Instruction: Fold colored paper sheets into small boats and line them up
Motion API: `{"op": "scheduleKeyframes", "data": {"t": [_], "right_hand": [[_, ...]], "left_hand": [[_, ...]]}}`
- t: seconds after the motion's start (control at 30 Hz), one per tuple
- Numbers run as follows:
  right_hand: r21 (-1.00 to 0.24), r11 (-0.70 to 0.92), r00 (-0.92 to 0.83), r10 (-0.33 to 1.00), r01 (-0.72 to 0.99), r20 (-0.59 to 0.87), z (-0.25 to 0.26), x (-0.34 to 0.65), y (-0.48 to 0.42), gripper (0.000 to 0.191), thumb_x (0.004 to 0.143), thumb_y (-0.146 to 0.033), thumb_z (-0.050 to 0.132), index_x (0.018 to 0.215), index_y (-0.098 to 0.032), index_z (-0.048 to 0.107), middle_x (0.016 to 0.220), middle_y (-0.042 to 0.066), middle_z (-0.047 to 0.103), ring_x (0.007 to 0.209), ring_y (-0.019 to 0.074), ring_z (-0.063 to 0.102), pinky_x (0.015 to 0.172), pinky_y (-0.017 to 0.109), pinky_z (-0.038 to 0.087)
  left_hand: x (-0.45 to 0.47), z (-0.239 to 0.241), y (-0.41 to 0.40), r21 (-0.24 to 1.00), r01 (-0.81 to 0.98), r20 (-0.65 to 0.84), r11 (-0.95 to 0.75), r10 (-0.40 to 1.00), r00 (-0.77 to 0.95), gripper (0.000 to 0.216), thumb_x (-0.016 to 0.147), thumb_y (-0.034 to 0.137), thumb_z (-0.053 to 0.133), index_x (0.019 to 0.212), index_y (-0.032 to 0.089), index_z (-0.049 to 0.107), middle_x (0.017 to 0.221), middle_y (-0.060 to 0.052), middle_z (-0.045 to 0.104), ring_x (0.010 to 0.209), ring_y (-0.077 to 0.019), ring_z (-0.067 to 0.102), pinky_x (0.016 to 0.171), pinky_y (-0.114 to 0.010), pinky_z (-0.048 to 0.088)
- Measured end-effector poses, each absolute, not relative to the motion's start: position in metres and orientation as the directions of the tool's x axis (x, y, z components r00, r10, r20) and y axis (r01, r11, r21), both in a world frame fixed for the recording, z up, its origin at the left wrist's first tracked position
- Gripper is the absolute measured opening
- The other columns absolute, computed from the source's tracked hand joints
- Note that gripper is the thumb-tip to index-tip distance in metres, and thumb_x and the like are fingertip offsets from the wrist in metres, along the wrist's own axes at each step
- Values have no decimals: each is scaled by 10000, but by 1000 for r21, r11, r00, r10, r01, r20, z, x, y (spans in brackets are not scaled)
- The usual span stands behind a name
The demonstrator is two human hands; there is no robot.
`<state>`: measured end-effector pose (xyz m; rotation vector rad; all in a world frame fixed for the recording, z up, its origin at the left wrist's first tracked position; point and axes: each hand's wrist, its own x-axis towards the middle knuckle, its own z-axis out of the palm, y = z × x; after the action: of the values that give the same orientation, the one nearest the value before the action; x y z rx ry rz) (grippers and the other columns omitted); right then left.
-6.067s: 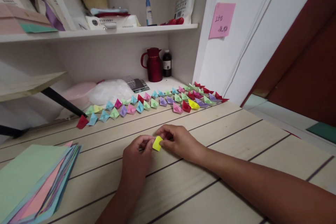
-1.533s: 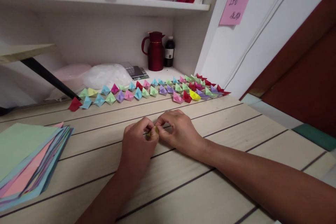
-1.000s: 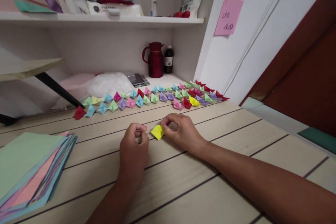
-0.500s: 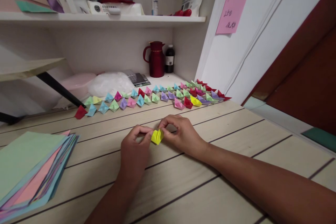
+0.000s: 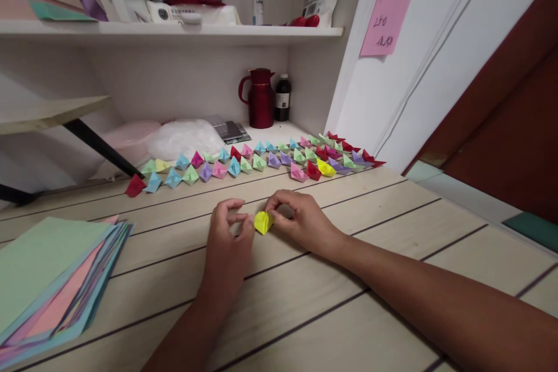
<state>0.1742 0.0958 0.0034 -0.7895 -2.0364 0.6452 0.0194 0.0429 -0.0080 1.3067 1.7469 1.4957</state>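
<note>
Over a table (image 5: pixel 340 343), right of a paper stack (image 5: pixel 47 273), a right hand (image 5: pixel 307 224) and a left hand (image 5: pixel 229 247), fingers parted, flank a yellow paper (image 5: pixel 263 224): right thumb and fingers pinch its right edge; left-thumb contact is unclear.

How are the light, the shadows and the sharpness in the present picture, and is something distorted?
Head view: soft indoor light, no harsh glare; head view: a soft shadow along the lower edge of the right forearm; head view: left hand slightly blurred, fine creases of the yellow paper hard to make out; head view: white wall leans, probably from wide-lens distortion or head tilt.
</note>
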Motion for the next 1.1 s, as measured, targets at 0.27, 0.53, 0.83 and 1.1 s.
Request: {"op": "scheduleKeyframes", "data": {"t": [0.27,0.53,0.83,1.1], "right_hand": [[-590,734,-513,668,336,539,4,173,93,112,780,-79,606,752,-186,624,743,-7,681,740,140,603,766,273,408],[-695,649,-498,733,309,464,1,174,97,106,777,-86,556,767,-176,611,787,12,680,728,139,599,681,248,438],[-759,596,-615,710,263,344,-1,174,94,57,798,-193,589,746,-177,569,776,7,641,694,127,566,623,226,418],[-665,676,-609,683,319,403,-5,170,93,210,647,-25,568,772,-192,545,754,-17,616,686,127,529,630,227,382]], "left_hand": [[23,-4,38,878,473,236,-75,927,-291,80,765,245,584,731,205,645,751,0,683,734,-161,629,701,-277,475],[19,-1,39,934,355,132,41,884,-448,72,747,233,618,723,187,668,712,4,708,681,-147,636,640,-243,473],[25,-10,35,803,581,362,-135,884,-296,89,755,163,583,713,212,644,744,21,696,703,-134,639,686,-252,481],[25,-13,35,763,636,399,-117,860,-319,98,755,169,582,670,218,582,709,37,669,651,-126,615,634,-247,460]]}}
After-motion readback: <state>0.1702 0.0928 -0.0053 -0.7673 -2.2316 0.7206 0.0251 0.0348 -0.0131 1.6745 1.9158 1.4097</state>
